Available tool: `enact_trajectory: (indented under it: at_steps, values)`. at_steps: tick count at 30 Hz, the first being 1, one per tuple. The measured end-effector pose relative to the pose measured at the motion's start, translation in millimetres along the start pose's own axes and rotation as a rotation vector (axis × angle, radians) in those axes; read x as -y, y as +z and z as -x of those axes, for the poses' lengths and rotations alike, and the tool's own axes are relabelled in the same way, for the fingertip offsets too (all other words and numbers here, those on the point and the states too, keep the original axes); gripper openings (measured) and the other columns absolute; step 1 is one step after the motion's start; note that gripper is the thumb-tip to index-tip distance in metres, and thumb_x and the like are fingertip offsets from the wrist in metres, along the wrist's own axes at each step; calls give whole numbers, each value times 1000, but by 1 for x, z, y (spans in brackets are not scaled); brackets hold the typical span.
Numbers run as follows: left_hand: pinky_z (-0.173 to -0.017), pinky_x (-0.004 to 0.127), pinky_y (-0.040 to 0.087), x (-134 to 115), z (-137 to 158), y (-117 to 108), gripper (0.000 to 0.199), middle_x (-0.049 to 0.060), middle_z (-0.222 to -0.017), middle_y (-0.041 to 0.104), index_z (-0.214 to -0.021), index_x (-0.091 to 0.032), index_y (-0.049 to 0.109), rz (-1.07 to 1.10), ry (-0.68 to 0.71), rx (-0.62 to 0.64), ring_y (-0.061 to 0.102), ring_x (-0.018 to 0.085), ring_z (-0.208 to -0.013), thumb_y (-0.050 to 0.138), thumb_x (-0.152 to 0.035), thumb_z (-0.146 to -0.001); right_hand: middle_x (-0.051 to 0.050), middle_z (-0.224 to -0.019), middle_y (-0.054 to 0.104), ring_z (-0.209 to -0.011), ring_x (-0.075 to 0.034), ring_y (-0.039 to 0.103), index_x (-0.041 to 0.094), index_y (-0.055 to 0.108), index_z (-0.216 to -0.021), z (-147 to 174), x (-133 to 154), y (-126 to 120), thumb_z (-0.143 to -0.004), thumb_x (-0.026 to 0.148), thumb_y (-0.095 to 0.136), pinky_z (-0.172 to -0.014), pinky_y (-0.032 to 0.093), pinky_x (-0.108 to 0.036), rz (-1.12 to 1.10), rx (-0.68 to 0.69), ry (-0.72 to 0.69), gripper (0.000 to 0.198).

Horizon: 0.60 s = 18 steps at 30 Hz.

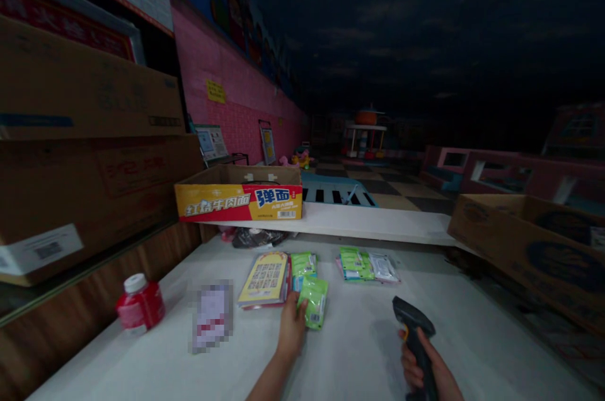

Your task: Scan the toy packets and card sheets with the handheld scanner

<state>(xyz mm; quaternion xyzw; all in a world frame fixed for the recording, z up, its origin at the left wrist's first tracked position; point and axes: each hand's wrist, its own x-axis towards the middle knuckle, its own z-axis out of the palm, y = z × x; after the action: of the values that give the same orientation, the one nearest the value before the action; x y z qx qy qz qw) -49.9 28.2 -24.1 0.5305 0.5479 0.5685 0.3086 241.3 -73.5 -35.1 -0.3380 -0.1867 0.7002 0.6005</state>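
Note:
My left hand (293, 325) pinches a small green packet (314, 304) by its left edge, with a barcode showing on its lower part. Just behind it lies another green packet (303, 263), beside a stack of booklets with a yellow top cover (265, 280). In my right hand (428, 366) is a black handheld barcode scanner (413, 318), gripped round its handle, its head tilted up and toward the left. Farther back on the white table (352, 350) rests a pile of green and silver packets (367, 265), apart from both hands.
A red bottle with a white cap (140, 304) stands at the left, near a blurred-out flat item (212, 316). An open yellow and red noodle carton (239, 202) sits on the raised back ledge (373, 222). Large cardboard boxes (94, 186) line the left; an open carton (534, 249) is at right.

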Motion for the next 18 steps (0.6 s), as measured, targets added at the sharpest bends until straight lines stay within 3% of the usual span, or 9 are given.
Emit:
enact_trajectory:
  at_steps: [4,7,12,18]
  values:
    - [-75,36,50,-3,7,-2,24,4,-76,64,-83,-23,54,44,-24,27,61,23,-80,54,-46,-76,6,-47,52,-32,-8,42,19,58,-87,15,-17,37,-63,64,74,-30,28,-18,345,-96,57,53]
    - [-79,36,50,-3,8,-2,27,4,-79,64,-87,-22,53,40,-16,14,61,23,-83,53,-47,-77,5,-50,55,-32,-10,45,21,55,-93,25,-35,64,-64,66,71,-29,31,-19,509,-72,100,56]
    - [-82,36,49,1,9,-1,25,7,-87,64,-93,-19,51,3,16,15,62,22,-85,47,-41,-81,6,-50,54,-32,-10,45,21,54,-90,40,-52,90,-65,67,69,-28,32,-20,555,-48,102,54]
    - [-82,37,48,6,8,0,19,7,-86,63,-91,-20,51,-87,41,10,61,22,-84,44,-36,-83,6,-48,52,-31,-9,43,21,55,-85,53,-49,99,-68,65,68,-28,32,-19,504,-37,74,49]
